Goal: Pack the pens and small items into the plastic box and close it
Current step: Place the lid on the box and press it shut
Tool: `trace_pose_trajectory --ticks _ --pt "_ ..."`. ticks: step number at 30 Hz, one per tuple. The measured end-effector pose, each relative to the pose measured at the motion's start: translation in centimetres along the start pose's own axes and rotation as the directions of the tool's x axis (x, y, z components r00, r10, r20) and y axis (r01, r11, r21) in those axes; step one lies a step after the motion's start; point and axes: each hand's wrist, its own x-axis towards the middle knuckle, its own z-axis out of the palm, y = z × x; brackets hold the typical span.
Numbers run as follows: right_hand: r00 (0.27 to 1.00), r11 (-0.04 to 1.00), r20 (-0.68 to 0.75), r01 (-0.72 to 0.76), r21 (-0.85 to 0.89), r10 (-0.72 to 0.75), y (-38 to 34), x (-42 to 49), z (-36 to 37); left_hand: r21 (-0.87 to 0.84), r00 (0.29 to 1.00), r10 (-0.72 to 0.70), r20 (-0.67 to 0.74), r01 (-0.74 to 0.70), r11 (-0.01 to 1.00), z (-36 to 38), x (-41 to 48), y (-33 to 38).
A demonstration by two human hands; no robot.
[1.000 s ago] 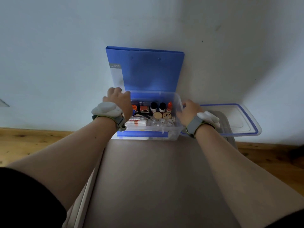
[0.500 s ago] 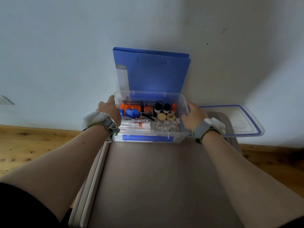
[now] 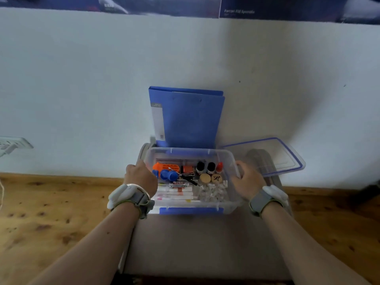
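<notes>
A clear plastic box (image 3: 231,161) with blue latches stands open on a grey table. Inside lie white pens (image 3: 174,194), an orange holder (image 3: 166,167), blue caps (image 3: 168,175), small dark bottles (image 3: 205,167), round wooden pieces (image 3: 211,178) and clear small parts (image 3: 211,192). My left hand (image 3: 139,177) grips the box's left wall. My right hand (image 3: 247,181) grips its right wall. The clear lid (image 3: 275,155) with a blue rim lies to the right of the box, partly over the table's edge.
A blue folder (image 3: 189,118) leans upright against the white wall just behind the box. The grey table (image 3: 201,243) stretches toward me, with wooden floor (image 3: 51,212) on both sides. A white power strip (image 3: 12,144) sits at the far left.
Both hands slid from the box's far end back along its side walls toward me. The view tilted up, so posters now show at the top of the wall.
</notes>
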Motion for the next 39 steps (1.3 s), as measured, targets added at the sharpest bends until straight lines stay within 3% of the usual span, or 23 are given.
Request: trace_pose_trajectory --ticks 10,21,26,30,33,36,39 --pt "0.996 0.999 0.067 -0.054 0.001 0.054 0.6 -2.7 0.5 0.009 1.000 0.021 -0.007 -0.021 1.000 0.4 -2.0 -2.2" --pt "0.991 0.990 0.042 -0.124 -0.064 0.127 3.9 -2.9 -0.9 -0.126 1.000 0.005 0.026 -0.001 0.992 2.5 -4.4 0.5" --pt "0.995 0.992 0.034 -0.086 -0.092 0.089 4.0 -3.2 -0.9 -0.054 0.996 0.019 0.087 -0.014 0.998 2.4 -3.2 0.0" --pt "0.999 0.984 0.012 -0.029 -0.177 0.032 3.2 -2.3 -1.8 0.098 0.994 0.083 0.069 -0.089 0.991 1.7 -1.1 1.3" --pt "0.998 0.978 -0.051 0.034 -0.205 -0.046 2.0 -0.9 -2.5 0.014 0.978 0.208 0.031 -0.208 0.978 1.8 -0.3 4.1" --pt "0.995 0.992 -0.039 0.084 -0.096 -0.088 1.3 1.0 -2.9 -0.017 0.911 0.411 0.048 -0.410 0.912 2.4 0.4 8.2" --pt "0.998 0.998 -0.013 0.054 0.011 -0.054 1.7 3.1 -3.3 -0.041 0.880 0.458 0.125 -0.457 0.889 3.7 1.3 12.0"
